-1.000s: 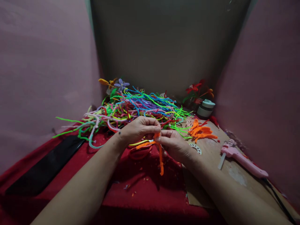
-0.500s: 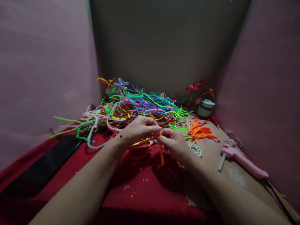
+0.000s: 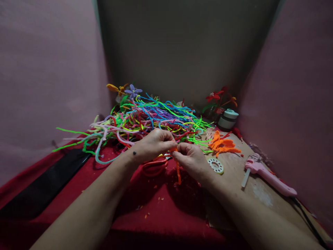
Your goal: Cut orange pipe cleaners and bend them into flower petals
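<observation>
Between my two hands is an orange pipe cleaner (image 3: 178, 172), one end dangling down over the red cloth. My left hand (image 3: 156, 144) pinches it from the left, its fingers closed near the top. From the right, my right hand (image 3: 191, 156) pinches the same piece, fingertips almost meeting the left ones. The part between the fingers is mostly hidden. Just below the left hand lie red-handled scissors (image 3: 155, 166), partly covered by the hand. Several bent orange pipe cleaner pieces (image 3: 223, 145) rest on the board to the right.
Behind the hands spreads a heap of colourful pipe cleaners (image 3: 156, 116). A pink glue gun (image 3: 270, 178) and a white ring with holes (image 3: 215, 166) lie on the brown board (image 3: 234, 180). A lidded jar (image 3: 228, 119) stands behind. At left is a flat black object (image 3: 49, 182).
Both hands keep their pinch on the orange pipe cleaner, and its dangling end hangs almost the same. The view has shifted slightly.
</observation>
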A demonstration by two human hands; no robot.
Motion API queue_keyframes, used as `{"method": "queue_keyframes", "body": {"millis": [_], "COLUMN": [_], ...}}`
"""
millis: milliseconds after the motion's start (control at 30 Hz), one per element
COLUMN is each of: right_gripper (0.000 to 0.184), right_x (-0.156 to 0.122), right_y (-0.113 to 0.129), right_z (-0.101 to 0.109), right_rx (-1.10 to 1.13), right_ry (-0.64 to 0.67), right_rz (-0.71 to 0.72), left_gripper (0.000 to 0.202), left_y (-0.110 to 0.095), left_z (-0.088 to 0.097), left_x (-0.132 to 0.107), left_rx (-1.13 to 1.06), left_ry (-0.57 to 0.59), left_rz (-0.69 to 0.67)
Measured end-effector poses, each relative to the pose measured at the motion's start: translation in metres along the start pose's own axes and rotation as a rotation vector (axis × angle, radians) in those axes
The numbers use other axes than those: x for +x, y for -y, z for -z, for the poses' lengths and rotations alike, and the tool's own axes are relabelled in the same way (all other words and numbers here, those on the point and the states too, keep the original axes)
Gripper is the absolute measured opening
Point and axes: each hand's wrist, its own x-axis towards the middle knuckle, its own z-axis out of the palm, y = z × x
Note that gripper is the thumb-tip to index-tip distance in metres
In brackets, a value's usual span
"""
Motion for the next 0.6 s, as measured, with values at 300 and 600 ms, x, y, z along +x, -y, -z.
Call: {"method": "queue_keyframes", "body": {"millis": [300, 600], "right_gripper": [0.024, 0.026], "right_x": [0.0016, 0.0027], "right_y": [0.0006, 0.0073], "right_z": [0.0018, 0.0035], "right_rx": [0.261, 0.448], "right_ry": [0.058, 0.093], "right_rz": [-0.116, -0.239], "left_gripper": [0.019, 0.022], "left_y": [0.0004, -0.0052], "left_z": [-0.0019, -0.0029], "left_x": [0.0016, 0.0015], "left_rx": [-0.135, -0.113], "left_ry": [-0.011, -0.069], "left_rz": [0.047, 0.129]}}
